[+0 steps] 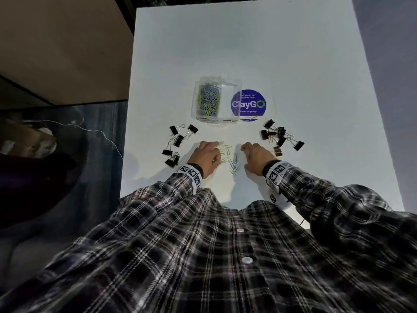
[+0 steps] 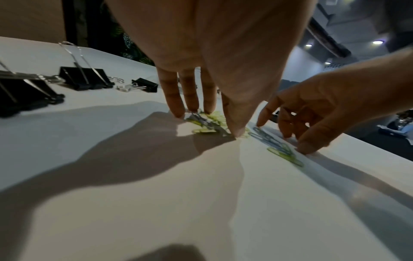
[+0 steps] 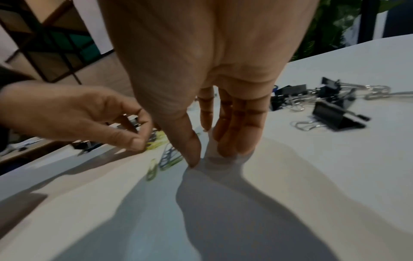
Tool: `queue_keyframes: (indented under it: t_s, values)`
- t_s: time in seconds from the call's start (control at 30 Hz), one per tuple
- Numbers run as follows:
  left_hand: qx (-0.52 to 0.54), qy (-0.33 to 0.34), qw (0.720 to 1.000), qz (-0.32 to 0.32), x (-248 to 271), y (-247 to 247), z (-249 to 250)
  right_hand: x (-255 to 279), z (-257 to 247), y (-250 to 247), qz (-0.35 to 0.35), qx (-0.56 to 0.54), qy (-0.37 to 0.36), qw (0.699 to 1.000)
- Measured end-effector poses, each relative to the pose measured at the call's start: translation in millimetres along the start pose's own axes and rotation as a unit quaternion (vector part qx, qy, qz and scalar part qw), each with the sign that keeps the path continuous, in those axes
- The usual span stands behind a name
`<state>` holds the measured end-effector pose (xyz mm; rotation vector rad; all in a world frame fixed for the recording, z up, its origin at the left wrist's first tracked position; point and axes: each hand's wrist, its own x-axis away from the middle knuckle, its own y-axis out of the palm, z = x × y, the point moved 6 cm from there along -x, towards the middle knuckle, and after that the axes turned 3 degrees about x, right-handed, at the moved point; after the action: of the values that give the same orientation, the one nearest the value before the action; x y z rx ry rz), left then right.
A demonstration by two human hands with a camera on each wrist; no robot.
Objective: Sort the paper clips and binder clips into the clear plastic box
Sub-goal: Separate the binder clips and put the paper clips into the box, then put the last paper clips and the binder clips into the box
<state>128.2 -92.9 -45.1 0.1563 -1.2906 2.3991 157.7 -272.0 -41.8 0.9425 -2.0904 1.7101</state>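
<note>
A clear plastic box (image 1: 228, 118) stands mid-table, and its left compartment holds several blue and yellow-green paper clips (image 1: 208, 99). Loose paper clips (image 1: 232, 161) lie between my hands. My left hand (image 1: 217, 151) has its fingers curled and its thumb down, pinching the yellow-green paper clips (image 2: 208, 123). My right hand (image 1: 246, 157) rests its straight fingertips (image 3: 230, 151) on the table, with the thumb beside the blue paper clips (image 3: 167, 157); it holds nothing. Black binder clips lie in a left group (image 1: 177, 141) and a right group (image 1: 279, 136).
A round blue ClayGo sticker (image 1: 248, 105) is on the white table (image 1: 293, 64) just right of the box. The table's left edge drops to a dark floor with a white cable (image 1: 101, 132). My plaid-sleeved arms cover the near edge.
</note>
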Motion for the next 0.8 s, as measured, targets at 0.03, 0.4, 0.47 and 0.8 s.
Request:
queue_keyframes:
  t_s: [0.03, 0.4, 0.47, 0.8]
  values:
    - [0.0, 0.01, 1.0, -0.003, 1, 4, 4, 1, -7, 8, -0.003, 0.009, -0.025, 1.0]
    - [-0.018, -0.182, 0.983, 0.011, 43, -4, -24, 14, -17, 8, 0.015, 0.075, -0.13, 0.989]
    - [-0.01, -0.199, 0.98, 0.007, 38, -2, -21, 9, -25, 9, 0.018, 0.053, -0.127, 0.99]
    - [-0.021, -0.165, 0.986, -0.014, 13, 12, 13, 2, -27, -5, 0.123, 0.019, -0.13, 0.984]
